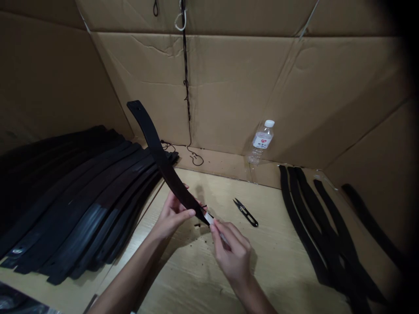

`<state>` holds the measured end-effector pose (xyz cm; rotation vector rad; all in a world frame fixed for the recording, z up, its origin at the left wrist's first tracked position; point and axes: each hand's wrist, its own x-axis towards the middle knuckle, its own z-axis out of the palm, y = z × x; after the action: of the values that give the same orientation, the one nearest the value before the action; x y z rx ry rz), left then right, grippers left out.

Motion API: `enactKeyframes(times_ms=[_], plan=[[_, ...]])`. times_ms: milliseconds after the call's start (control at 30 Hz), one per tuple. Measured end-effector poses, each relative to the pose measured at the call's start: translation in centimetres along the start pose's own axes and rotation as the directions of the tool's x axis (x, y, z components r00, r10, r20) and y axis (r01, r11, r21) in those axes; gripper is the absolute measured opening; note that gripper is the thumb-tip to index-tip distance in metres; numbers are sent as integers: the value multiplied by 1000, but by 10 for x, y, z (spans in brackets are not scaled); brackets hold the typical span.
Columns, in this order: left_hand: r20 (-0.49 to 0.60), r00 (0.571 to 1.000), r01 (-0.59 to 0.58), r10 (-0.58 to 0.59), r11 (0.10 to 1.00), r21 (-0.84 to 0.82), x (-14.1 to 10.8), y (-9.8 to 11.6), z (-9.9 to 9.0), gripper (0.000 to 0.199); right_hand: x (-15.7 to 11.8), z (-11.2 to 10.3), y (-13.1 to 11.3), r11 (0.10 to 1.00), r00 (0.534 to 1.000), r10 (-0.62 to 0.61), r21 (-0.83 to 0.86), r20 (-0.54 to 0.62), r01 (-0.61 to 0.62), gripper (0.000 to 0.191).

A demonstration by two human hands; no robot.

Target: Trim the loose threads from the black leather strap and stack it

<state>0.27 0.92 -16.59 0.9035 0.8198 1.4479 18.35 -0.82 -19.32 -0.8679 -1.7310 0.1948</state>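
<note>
Fingers of the right hand [234,250] were pinched on a slim whitish tool [208,217], its tip at the lower end of a black strip [168,174] in mid-frame. The left hand [172,216] gripped that strip near the same end, thumb in front. Right of centre lay black snips [245,211]; beyond, a clear, white-capped bottle [262,140] stood by the cardboard wall [229,87], its contents hard to make out. Long, gently curved and dark, the held strip rose toward upper left, a small hole near its top. Overlapping strips [98,192] filled the left.
</note>
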Motion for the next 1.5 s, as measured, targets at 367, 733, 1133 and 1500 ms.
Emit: enactKeyframes(times_ms=[367,733,1133,1500], plan=[[61,998,22,-24,999,44,-2,-9,-8,64,-1,0,0,997,998,-60,39,-11,60,17],[105,991,81,-81,997,0,-4,-4,0,67,-1,-2,0,994,996,-84,72,-12,84,22],[129,989,80,-79,997,-3,-5,-5,2,66,1,-4,-4,983,983,-183,-11,-2,182,22],[191,975,109,-111,994,20,-7,-11,-1,67,0,-2,-5,957,967,-254,-143,3,252,24]])
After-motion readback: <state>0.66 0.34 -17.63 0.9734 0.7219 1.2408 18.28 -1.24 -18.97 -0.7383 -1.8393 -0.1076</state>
